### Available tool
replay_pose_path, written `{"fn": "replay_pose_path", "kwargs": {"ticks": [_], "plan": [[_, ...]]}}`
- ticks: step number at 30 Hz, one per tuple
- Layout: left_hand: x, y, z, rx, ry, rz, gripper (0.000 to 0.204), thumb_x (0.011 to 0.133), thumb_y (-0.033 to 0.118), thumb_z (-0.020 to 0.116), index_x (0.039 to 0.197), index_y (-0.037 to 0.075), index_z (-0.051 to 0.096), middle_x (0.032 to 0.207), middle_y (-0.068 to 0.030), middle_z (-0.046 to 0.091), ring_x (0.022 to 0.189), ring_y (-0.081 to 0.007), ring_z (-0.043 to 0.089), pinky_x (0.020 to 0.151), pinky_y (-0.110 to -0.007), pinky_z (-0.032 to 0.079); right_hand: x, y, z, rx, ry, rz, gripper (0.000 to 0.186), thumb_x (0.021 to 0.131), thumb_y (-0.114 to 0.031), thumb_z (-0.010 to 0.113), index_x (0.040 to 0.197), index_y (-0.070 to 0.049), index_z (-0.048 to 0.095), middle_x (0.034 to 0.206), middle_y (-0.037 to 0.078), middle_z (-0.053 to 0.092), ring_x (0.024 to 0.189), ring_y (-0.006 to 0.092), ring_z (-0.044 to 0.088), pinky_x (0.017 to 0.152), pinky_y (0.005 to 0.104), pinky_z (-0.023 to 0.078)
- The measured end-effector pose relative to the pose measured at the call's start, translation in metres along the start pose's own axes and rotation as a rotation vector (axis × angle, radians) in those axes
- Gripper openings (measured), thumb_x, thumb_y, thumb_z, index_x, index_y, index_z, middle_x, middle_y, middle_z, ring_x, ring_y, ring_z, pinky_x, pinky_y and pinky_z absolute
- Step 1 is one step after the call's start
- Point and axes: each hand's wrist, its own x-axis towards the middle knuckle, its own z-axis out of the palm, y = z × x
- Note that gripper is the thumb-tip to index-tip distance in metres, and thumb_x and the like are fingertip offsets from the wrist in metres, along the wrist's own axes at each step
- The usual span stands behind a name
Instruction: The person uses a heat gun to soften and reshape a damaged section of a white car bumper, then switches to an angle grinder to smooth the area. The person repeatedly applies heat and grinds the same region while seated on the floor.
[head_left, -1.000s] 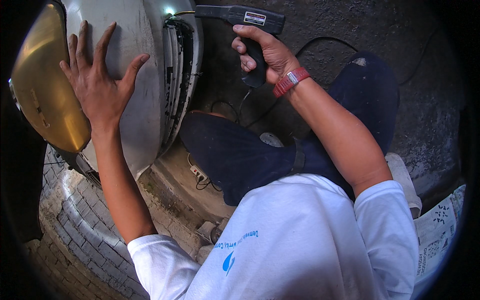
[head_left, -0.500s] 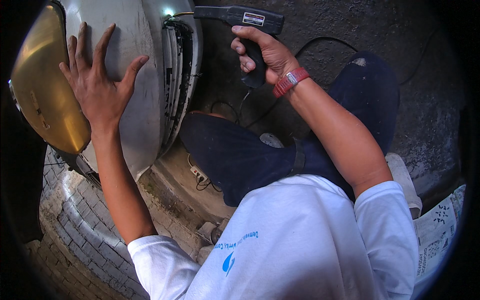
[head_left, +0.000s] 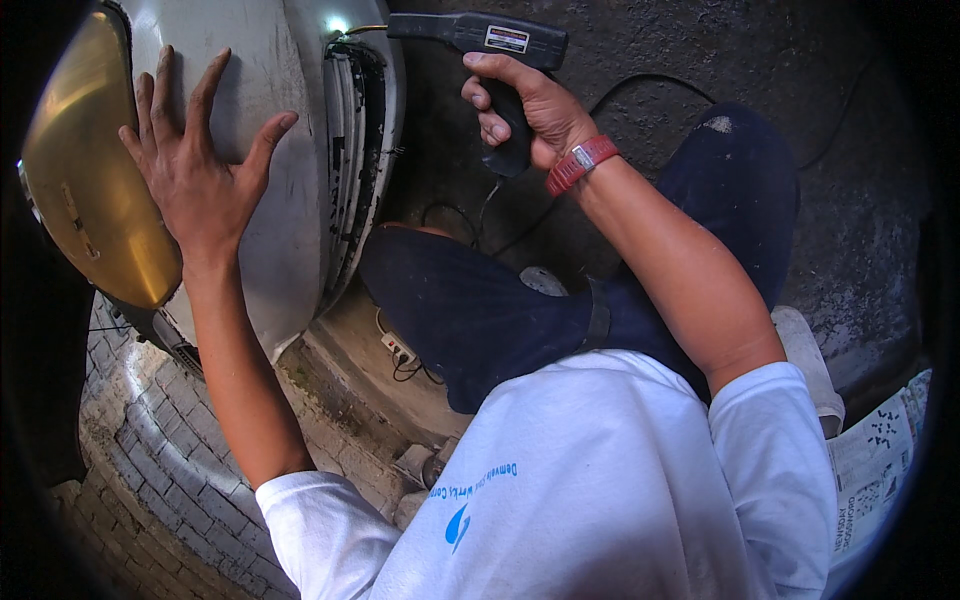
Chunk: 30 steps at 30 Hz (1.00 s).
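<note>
Newspaper (head_left: 880, 465), grey brick paving (head_left: 170, 440)

Matt plastic pistol-grip tool (head_left: 472, 33), scuffed panel (head_left: 280, 215)

Lamp (head_left: 95, 200) sits left of panel (head_left: 290, 190), grille (head_left: 343, 150) along panel's right side, left hand (head_left: 198, 180) over panel, right hand (head_left: 545, 105) around hand tool (head_left: 470, 32), tool tip (head_left: 370, 29) at grille's top end, power strip (head_left: 398, 348) just left of legs (head_left: 480, 305), newspaper (head_left: 878, 470) far lower right.
</note>
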Motion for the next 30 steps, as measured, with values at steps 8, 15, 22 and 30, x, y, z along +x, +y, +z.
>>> {"fn": "replay_pose_path", "kwargs": {"ticks": [8,15,22,30], "plan": [[-0.0003,0.0003,0.0000,-0.001,-0.001,-0.005,0.082,0.082,0.085,0.071,0.152,0.043,0.059,0.171,-0.0034,0.040,0.161,-0.0331,0.032,0.128,-0.075,0.022,-0.0009,-0.0008,0.0007,0.006,0.009,0.011,0.029,0.094,-0.030,0.083,0.105,-0.012,0.065,0.077,0.001,0.070,0.050,0.0082,0.062,0.051,0.0238,0.053],[-0.0003,0.0002,-0.0003,0.003,-0.002,-0.007,0.083,0.081,0.084,0.072,0.152,0.043,0.059,0.170,-0.0045,0.041,0.161,-0.0332,0.033,0.128,-0.075,0.021,0.0000,0.0003,0.0001,-0.001,0.004,0.007,0.029,0.094,-0.031,0.083,0.105,-0.012,0.065,0.077,0.001,0.070,0.051,0.0081,0.062,0.052,0.0240,0.053],[0.0002,0.0003,-0.0002,-0.005,0.008,0.001,0.083,0.081,0.084,0.072,0.152,0.042,0.060,0.170,-0.0035,0.041,0.161,-0.0338,0.033,0.127,-0.075,0.021,-0.0004,0.0007,0.0006,-0.005,0.006,0.009,0.029,0.094,-0.030,0.083,0.106,-0.011,0.065,0.077,0.001,0.071,0.051,0.0082,0.063,0.052,0.0241,0.053],[0.0009,0.0015,-0.0011,-0.012,0.009,-0.001,0.082,0.081,0.082,0.074,0.152,0.042,0.059,0.171,-0.0029,0.040,0.161,-0.0340,0.033,0.127,-0.075,0.021,-0.0009,0.0009,0.0013,0.000,0.018,0.010,0.030,0.094,-0.030,0.083,0.107,-0.011,0.065,0.077,0.001,0.071,0.051,0.0082,0.062,0.052,0.0234,0.054]]}}
